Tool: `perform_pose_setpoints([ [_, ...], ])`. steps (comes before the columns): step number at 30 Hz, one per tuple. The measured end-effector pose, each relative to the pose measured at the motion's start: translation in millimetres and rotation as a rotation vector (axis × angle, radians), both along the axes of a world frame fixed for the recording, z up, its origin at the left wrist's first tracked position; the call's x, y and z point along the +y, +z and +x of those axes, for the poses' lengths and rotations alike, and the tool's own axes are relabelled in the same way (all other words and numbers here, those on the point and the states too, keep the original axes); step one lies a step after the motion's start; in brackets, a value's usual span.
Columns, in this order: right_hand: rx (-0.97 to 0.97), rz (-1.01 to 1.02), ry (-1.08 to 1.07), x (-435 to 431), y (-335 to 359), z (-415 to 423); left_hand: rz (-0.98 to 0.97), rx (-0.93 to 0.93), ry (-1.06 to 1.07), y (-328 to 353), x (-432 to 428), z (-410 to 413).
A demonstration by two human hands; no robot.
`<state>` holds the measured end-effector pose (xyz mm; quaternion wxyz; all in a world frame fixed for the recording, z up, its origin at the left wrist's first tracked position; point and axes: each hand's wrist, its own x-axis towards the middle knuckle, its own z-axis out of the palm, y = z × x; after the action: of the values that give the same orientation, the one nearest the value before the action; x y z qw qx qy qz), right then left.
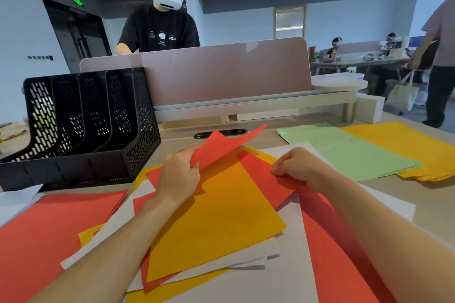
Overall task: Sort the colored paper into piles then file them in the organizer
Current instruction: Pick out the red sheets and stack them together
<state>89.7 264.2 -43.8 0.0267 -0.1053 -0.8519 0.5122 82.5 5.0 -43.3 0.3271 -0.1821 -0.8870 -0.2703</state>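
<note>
My left hand (178, 174) pinches a red sheet (226, 144) by its edge and holds it lifted above a mixed heap of red, orange and white paper (216, 219) at the table's middle. My right hand (298, 166) rests with curled fingers on a red sheet (266, 174) of that heap, pinching its edge. A red pile (49, 224) lies at the near left, a green pile (349, 152) and an orange pile (413, 147) at the right. The black mesh organizer (83, 125) stands at the back left, its slots empty.
A pink desk divider (221, 74) rises behind the table, and a person in a headset (160, 24) stands beyond it. A white sheet (14, 199) lies at the left edge. Other people and desks are at the far right.
</note>
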Motion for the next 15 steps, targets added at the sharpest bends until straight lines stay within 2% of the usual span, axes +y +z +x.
perform_pose_setpoints([
  [3, 0.069, 0.234, -0.019, 1.3, 1.6, -0.5, 0.029, 0.019, -0.048, 3.0, 4.4, 6.1],
  [4, 0.078, 0.183, -0.010, 0.0, 2.7, -0.7, 0.035, 0.025, -0.071, 2.3, 5.5, 6.8],
  [7, -0.064, -0.335, 0.071, -12.9, 8.6, 2.7, 0.069, 0.021, -0.124, -2.7, 6.4, 5.2],
  [8, -0.126, -0.449, 0.076, -17.6, 10.3, 4.4, 0.091, 0.016, -0.139, -3.4, 6.8, 5.1],
  [12, -0.165, -0.626, 0.001, -28.2, 9.2, 0.2, 0.120, 0.032, -0.251, -4.8, 7.8, 9.6],
  [15, -0.158, -0.733, -0.022, -24.2, 7.2, -5.2, 0.162, -0.046, -0.333, -5.0, 8.9, 13.6],
])
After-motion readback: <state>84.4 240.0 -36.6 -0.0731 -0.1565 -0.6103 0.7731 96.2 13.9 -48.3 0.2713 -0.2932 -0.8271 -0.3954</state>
